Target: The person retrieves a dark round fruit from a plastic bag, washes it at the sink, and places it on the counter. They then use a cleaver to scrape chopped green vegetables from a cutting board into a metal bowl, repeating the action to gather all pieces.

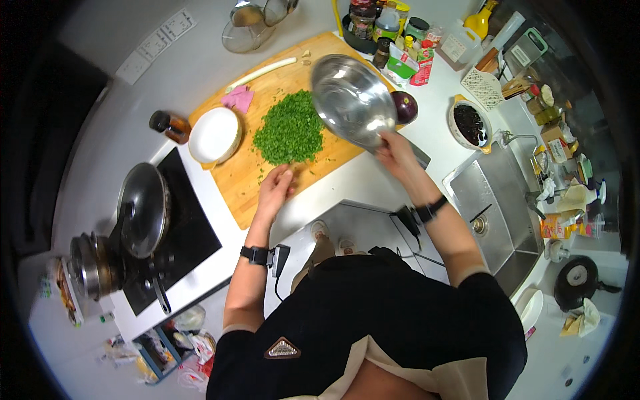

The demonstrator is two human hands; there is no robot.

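My right hand (395, 152) grips the near rim of a stainless steel bowl (352, 97), tilted over the right part of a wooden cutting board (232, 200). A heap of chopped green herbs or scallions (291, 127) lies on the board, left of the bowl. My left hand (276, 186) is at the heap's near edge, fingers curled; whether they pinch anything cannot be made out. A white round dish (215, 135) sits at the board's left side. Behind it are a pink cloth or paper piece (239, 99), a pale scallion stalk (262, 73) and garlic cloves (306, 62).
An eggplant (405, 107) touches the board's right side. Farther right are a dish of dark pieces (469, 125) and a steel sink (487, 205). A wok (144, 210) stands on the black cooktop (190, 230) at left. Bottles and packets (400, 45) crowd the back.
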